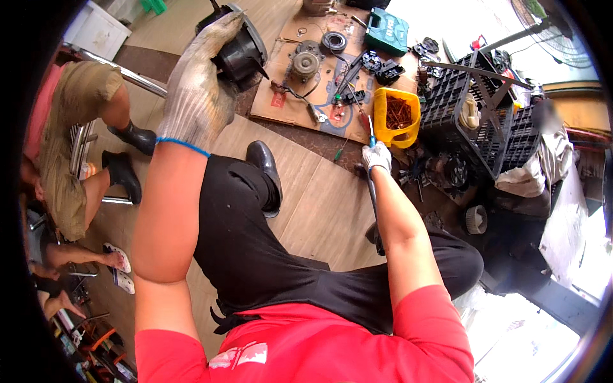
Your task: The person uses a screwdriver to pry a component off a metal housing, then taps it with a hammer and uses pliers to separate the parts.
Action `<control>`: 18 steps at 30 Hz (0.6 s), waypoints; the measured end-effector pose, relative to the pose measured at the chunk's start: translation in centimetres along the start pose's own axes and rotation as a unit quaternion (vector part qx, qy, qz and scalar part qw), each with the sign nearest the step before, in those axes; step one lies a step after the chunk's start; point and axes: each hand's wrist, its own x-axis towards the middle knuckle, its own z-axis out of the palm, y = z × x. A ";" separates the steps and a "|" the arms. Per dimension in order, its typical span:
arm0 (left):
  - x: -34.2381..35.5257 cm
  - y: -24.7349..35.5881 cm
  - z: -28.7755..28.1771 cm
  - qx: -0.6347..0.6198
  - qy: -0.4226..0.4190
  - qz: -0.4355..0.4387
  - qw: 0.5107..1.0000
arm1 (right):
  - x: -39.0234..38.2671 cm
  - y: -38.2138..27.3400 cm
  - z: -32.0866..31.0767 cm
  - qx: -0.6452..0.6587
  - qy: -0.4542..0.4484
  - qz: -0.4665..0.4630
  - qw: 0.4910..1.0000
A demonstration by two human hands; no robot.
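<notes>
My left hand (pixel 198 89), in a soiled white knit glove with a blue cuff edge, is closed around a black plastic housing (pixel 242 54) and holds it up off the floor at the upper left. Its lower fingers are partly hidden behind the part. My right hand (pixel 377 157), gloved too, is closed on a slim screwdriver-like tool (pixel 371 133) with a blue section pointing away from me. The exact kind of tool is too small to make out. Just beyond it stands a cut-open yellow jug (pixel 389 135) filled with rust-brown screws or similar small pieces.
A flattened cardboard sheet (pixel 268 105) bears a round motor (pixel 305 65), a black ring (pixel 334 42), wires and a teal tool case (pixel 387 32). Black plastic crates (pixel 456 108) stand at the right, with a fan (pixel 552 29) behind. Other people sit at the left, near a booted foot (pixel 121 177).
</notes>
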 end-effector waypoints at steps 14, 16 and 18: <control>2.2 0.2 -0.9 0.032 -0.059 0.012 0.998 | -6.6 2.8 3.3 0.044 0.114 0.109 0.986; 1.9 0.3 -0.7 0.032 -0.065 0.018 0.997 | -9.2 6.6 5.1 -0.058 -0.036 0.144 0.987; 1.4 0.6 -0.5 0.027 -0.051 0.018 0.998 | -10.6 8.2 6.1 -0.114 -0.040 0.097 0.988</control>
